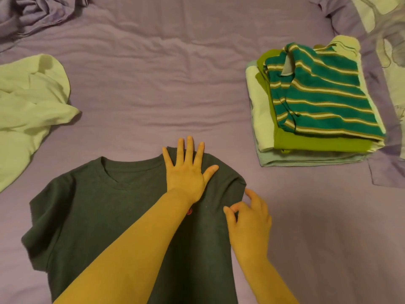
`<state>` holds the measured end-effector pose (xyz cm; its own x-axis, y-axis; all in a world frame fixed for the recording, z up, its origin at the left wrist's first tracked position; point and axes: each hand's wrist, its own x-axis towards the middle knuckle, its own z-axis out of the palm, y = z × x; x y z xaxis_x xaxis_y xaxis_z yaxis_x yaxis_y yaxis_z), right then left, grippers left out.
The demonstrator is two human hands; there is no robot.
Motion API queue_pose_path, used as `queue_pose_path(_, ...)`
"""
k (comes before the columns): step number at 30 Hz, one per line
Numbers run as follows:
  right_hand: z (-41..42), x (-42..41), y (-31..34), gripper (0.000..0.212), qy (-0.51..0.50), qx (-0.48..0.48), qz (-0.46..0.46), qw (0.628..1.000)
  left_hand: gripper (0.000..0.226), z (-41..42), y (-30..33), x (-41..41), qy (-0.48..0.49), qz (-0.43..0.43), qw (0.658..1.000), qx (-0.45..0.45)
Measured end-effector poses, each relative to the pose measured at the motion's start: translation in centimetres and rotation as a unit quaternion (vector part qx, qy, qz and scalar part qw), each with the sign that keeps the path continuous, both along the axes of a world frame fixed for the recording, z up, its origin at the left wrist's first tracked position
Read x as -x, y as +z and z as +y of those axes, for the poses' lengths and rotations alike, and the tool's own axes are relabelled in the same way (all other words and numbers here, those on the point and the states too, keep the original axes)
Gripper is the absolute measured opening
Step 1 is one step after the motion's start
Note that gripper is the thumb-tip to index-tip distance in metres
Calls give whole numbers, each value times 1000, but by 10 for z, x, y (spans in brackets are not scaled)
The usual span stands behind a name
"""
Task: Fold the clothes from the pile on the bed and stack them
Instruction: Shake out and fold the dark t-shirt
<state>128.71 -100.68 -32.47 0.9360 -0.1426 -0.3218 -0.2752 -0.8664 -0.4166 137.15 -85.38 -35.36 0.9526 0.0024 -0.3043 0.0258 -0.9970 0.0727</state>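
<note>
A dark grey T-shirt [92, 216] lies flat, front up, on the purple bed sheet [153, 84], with its right side folded inward. My left hand [188, 170] presses flat on the shirt's right shoulder, fingers spread. My right hand [249, 222] sits at the shirt's folded right edge, thumb and forefinger pinching the fabric there. A stack of folded clothes [317, 106] stands at the right, with a teal striped shirt [324, 99] on top, and green and white pieces under it. An unfolded pale white garment [32, 102] lies crumpled at the left.
Bunched purple bedding [39, 12] lies at the far left corner. A pillow in a purple and white case [381, 25] is at the far right, behind the stack. Bare sheet stretches between the T-shirt and the stack.
</note>
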Motion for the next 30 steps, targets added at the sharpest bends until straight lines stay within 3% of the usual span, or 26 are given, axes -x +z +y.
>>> queue_pose_path(4, -11, 14, 6, 27, -41, 2, -14, 999, 63, -14, 11, 36, -44, -110, 992, 49)
queue_pose_path(8, 1, 22, 6, 23, -9, -4, -26, 1000, 61, -9, 2, 62, -54, -48, 997, 35)
queue_pose_path(13, -17, 26, 4, 18, -67, -9, -82, 994, 62, -19, 2, 56, -41, -29, 999, 18)
queue_pose_path(18, -25, 4, -3, 10, -8, -43, -98, 994, 66, -28, -3, 50, -64, -33, 997, 20)
queue_pose_path(20, -28, -23, -9, 17, 10, -62, -115, 991, 69, -26, -7, 49, -75, -39, 996, 19)
queue_pose_path(23, -34, -50, -20, 35, 70, -30, -113, 991, 72, -23, -12, 46, -91, -43, 995, 19)
queue_pose_path(30, -53, -68, -34, 31, 211, 16, -231, 950, 80, -17, -15, 42, -100, -21, 995, 4)
